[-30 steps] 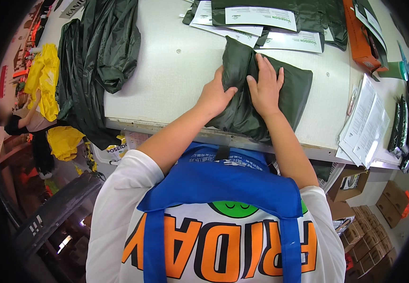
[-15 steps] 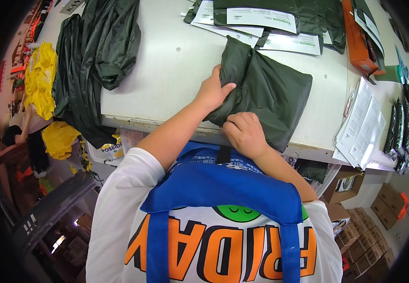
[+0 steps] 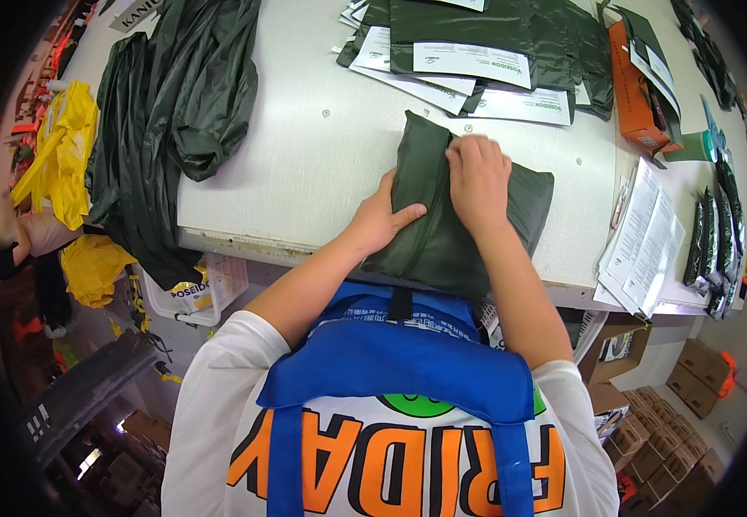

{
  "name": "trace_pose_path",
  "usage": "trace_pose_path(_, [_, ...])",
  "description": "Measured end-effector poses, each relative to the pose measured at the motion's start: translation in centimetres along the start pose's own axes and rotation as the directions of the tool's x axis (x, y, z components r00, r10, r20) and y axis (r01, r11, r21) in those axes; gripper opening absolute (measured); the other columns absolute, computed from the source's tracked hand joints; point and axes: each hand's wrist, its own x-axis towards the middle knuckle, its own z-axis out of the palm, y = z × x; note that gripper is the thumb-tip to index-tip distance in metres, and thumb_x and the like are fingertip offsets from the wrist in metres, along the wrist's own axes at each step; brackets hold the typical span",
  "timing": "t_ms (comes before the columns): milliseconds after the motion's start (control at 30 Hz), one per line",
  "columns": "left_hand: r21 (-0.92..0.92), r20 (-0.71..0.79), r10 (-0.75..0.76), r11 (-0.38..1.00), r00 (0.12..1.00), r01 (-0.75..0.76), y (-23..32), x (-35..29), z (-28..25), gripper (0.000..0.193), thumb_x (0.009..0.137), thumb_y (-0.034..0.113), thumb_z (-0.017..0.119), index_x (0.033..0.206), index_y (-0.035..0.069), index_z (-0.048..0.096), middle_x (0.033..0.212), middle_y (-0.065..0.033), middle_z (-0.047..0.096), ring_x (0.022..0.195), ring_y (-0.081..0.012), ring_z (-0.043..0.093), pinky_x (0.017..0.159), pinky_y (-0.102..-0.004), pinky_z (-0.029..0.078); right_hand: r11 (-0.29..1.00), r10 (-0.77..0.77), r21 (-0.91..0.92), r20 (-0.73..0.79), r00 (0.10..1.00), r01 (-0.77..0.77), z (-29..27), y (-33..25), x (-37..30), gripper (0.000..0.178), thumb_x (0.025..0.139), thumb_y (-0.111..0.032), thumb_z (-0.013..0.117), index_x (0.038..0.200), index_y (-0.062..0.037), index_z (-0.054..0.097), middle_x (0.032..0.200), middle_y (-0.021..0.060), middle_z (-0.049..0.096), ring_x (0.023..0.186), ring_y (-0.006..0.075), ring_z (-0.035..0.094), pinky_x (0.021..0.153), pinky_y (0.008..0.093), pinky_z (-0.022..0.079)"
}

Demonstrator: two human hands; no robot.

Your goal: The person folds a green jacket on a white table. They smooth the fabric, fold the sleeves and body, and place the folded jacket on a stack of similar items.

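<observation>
A flat, squarish bundle of folded dark green fabric (image 3: 434, 250) lies at the near edge of the white table, with a raised fold running along it near its left side. My left hand (image 3: 382, 217) grips its left edge, thumb on top and the other fingers mostly hidden at the side. Over the far part of the fold, my right hand (image 3: 479, 177) has its fingers bent together and pressed onto the fabric; the fingertips are slightly blurred. Both forearms reach in from below.
Loose dark green fabric (image 3: 154, 129) hangs over the table's edge at left, beside yellow fabric (image 3: 70, 155). Dark green packs with white cards (image 3: 473, 62) are stacked at the back. An orange box (image 3: 636, 90), printed sheets (image 3: 645, 237) and slim dark packs (image 3: 709, 237) occupy the right.
My right hand has moved from the bundle's near edge to the far end of the fold. The bundle now lies flatter and slightly nearer, and my left hand has shifted down its left edge.
</observation>
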Motion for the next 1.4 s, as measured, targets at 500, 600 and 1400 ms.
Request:
trace_pose_path(500, [-0.386,0.615,0.616,0.779,0.491,-0.494,13.5,-4.0,4.1,0.068,0.093,0.053,0.044,0.147,0.014,0.03,0.153,-0.0249,0.011,0.143,-0.0359,0.009,0.114,-0.0423,0.014,0.57,0.645,0.568,0.138,0.752,-0.594,-20.4,-5.6,-10.2,0.088,0.075,-0.034,0.076,0.137,0.0084,0.03,0.133,0.0225,0.044,0.122,0.0287,0.046,0.1,0.0389,0.039])
trace_pose_path(600, [-0.569,0.777,0.627,0.732,0.044,-0.375,15.7,-5.3,8.0,0.065,0.091,0.056,0.045,0.144,0.019,0.037,0.156,-0.0184,0.003,0.143,-0.0347,0.009,0.114,-0.0457,0.015,0.436,0.849,0.569,-0.001,0.529,-0.698,-25.6,-3.9,-14.3,0.078,0.073,-0.019,0.073,0.135,0.0086,0.035,0.125,0.0216,0.051,0.109,0.0243,0.056,0.092,0.0339,0.045])
trace_pose_path(1400, [0.658,-0.722,0.229,0.518,0.653,0.546,-1.8,-0.6,-19.0,0.078,0.078,0.032,0.071,0.144,0.019,0.032,0.15,-0.0198,0.02,0.137,-0.0386,0.021,0.108,-0.0541,0.024,0.623,0.781,0.459,-0.322,0.535,-0.633,-17.8,18.7,-19.3,0.035,0.092,-0.015,0.052,0.124,-0.0003,0.052,0.089,0.0005,0.052,0.074,0.0094,0.043,0.065,0.0225,0.039])
